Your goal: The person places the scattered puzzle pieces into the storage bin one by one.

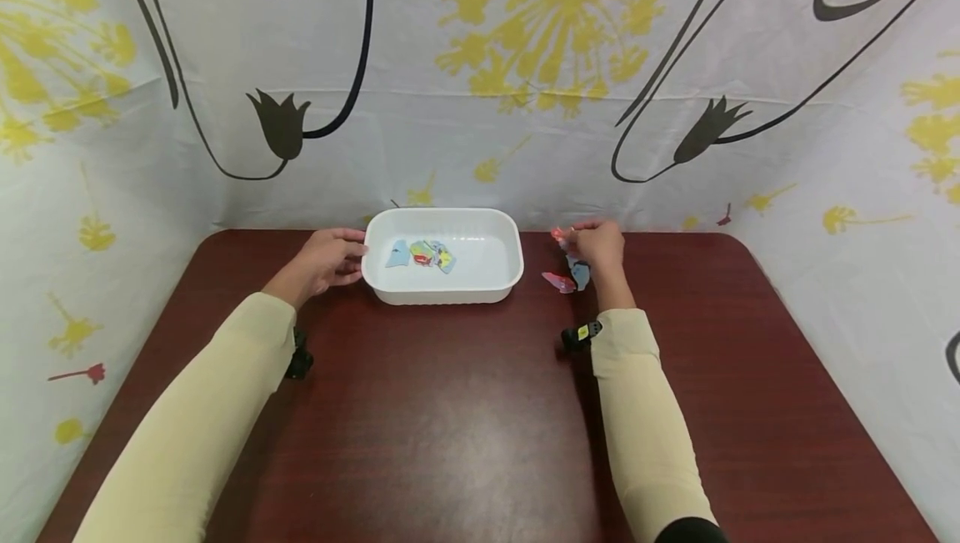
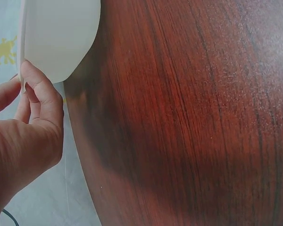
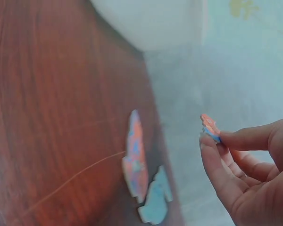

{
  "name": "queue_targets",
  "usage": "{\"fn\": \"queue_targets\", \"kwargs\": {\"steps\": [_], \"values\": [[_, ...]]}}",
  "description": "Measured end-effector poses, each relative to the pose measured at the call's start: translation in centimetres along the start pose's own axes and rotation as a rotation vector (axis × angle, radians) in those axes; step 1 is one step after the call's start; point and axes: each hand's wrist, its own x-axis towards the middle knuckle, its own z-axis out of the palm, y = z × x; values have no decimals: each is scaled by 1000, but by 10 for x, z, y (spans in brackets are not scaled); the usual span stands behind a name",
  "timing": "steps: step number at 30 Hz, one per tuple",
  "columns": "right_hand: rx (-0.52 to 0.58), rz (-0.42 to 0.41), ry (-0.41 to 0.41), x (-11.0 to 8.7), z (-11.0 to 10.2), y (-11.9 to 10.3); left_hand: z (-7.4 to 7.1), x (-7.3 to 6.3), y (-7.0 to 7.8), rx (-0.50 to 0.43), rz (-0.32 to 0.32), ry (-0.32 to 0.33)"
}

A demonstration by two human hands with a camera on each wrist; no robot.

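My left hand (image 1: 335,261) pinches the left end of a white plastic tray (image 1: 450,286) at its rim, as the left wrist view shows up close. Inside the tray lie several printed puzzle pieces (image 1: 432,254), light blue, yellow and red. Right of the tray, my right hand (image 1: 597,244) pinches a small orange and blue puzzle piece (image 3: 210,128) between thumb and fingertips, raised off the table. Below that hand, a pink and blue puzzle piece (image 3: 135,162) and a light blue one (image 3: 155,200) lie on the tabletop near its far edge.
The dark red-brown wooden table (image 1: 442,409) ends just behind the tray. A patterned white cloth (image 1: 420,134) hangs along the back and sides. A small black wrist camera (image 1: 581,336) sits under the right sleeve, another black device (image 1: 299,355) under the left.
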Motion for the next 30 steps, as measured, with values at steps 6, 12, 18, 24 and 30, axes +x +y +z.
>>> {"fn": "queue_targets", "kwargs": {"steps": [6, 12, 18, 24, 30], "values": [[37, -64, -20, -20, -2, -14, 0, 0, -1, -1, 5, 3], [80, -158, -54, -39, 2, -27, -1, -1, -1, -2, 7, -4], [119, -200, -88, -51, 18, -35, -1, 0, -1, -6, 0, -3], [123, -180, -124, -56, 37, -37, -2, 0, -2, -5, 4, -8], [71, -212, -181, -51, 59, -41, -2, 1, -3, -18, 4, -7]]}}
